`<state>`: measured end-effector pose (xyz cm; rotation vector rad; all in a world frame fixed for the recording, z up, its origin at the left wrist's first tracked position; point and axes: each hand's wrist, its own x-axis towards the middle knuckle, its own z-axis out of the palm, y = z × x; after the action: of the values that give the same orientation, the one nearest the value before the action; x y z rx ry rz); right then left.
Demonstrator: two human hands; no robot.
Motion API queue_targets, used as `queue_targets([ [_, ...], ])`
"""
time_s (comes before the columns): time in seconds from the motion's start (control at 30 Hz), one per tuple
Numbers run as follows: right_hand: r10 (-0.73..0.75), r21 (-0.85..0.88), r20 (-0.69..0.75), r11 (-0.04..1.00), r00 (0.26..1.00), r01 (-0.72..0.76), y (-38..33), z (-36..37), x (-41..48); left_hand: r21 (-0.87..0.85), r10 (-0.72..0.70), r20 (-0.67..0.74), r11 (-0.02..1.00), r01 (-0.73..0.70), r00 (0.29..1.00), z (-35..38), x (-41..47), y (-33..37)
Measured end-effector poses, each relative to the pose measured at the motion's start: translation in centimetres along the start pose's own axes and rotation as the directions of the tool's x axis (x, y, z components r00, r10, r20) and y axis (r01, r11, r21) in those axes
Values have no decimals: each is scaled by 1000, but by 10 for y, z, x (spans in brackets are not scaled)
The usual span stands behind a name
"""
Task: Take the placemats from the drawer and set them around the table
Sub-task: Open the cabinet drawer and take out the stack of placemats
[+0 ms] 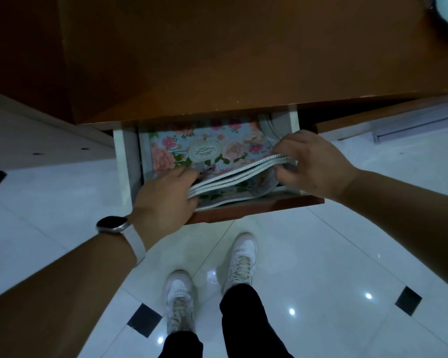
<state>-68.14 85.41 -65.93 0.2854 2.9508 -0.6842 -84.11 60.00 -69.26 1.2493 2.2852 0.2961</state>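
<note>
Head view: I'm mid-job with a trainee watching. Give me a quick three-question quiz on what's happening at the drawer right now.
1. Pick one: the stack of placemats in the drawer is gripped by A. one hand only; B. both hands; C. neither hand.
2. True or false: the drawer is pushed fully shut.
3. Fill in: the watch sits on the ___ wrist.

Key
1. B: the left hand and the right hand each grip one end of the stack.
2. False: it is pulled out, and its inside shows.
3. left
</note>
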Motion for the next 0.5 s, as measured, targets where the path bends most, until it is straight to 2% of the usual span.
queue_targets([
  [0.1,-30,-127,107,991,994,44,1,2,-3,-25,-68,22,997,69,997,-2,-5,-3],
  [0.23,28,-308,247,950,969,51,-1,16,-1,-40,-95,15,995,96,995,-6,-3,-3],
  [0.3,24,-315,288,946,957,71,-4,23,4,-83,-81,38,993,84,996,-6,-1,-5],
  [0.4,16,-270,396,958,918,100,-7,34,12,-184,-54,163,979,84,985,-7,4,-16],
  [0.5,31,-278,490,953,871,123,-5,39,22,-183,-29,242,980,75,970,-9,11,-25],
])
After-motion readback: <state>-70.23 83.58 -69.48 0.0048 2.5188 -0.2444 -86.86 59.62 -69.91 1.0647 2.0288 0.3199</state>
